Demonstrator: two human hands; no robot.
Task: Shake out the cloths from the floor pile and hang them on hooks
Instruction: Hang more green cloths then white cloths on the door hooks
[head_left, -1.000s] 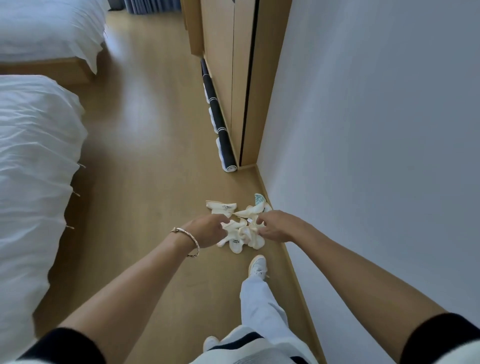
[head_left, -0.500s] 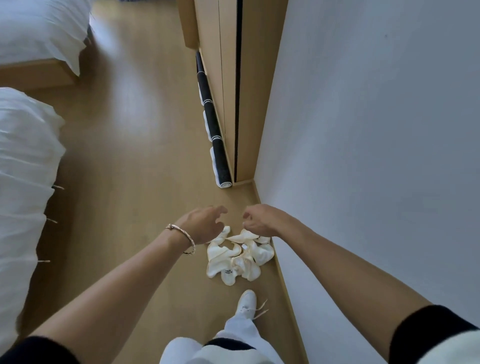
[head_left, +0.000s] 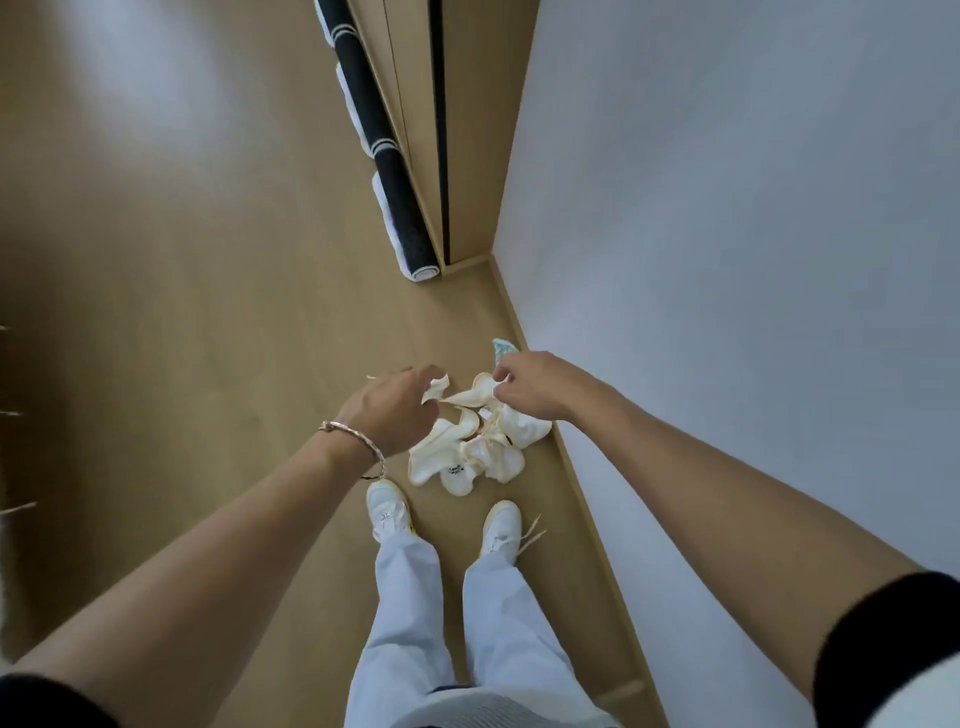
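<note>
The pile of crumpled cream-white fabric cloths (head_left: 467, 452) is seen on the light wooden floor (head_left: 208, 312), against the white wall (head_left: 727, 208) and just ahead of the white shoes (head_left: 387, 506). Cloth edges at the pile's far side are pinched by the curled fingers of the left hand (head_left: 395, 410) and the right hand (head_left: 530, 387). No hooks are shown. Nothing is judged shaken out or hung yet, so nearly the whole task remains.

You've got a light wood floor (head_left: 182, 286) all the way through, with a soft glare patch (head_left: 145, 78) far left. A plain white wall (head_left: 727, 208) runs down the right, wood skirting (head_left: 587, 499) at its foot. At the far end there's a wooden wardrobe (head_left: 472, 130) with a dark door gap, and a rolled black mat (head_left: 400, 197) lying along its base.
</note>
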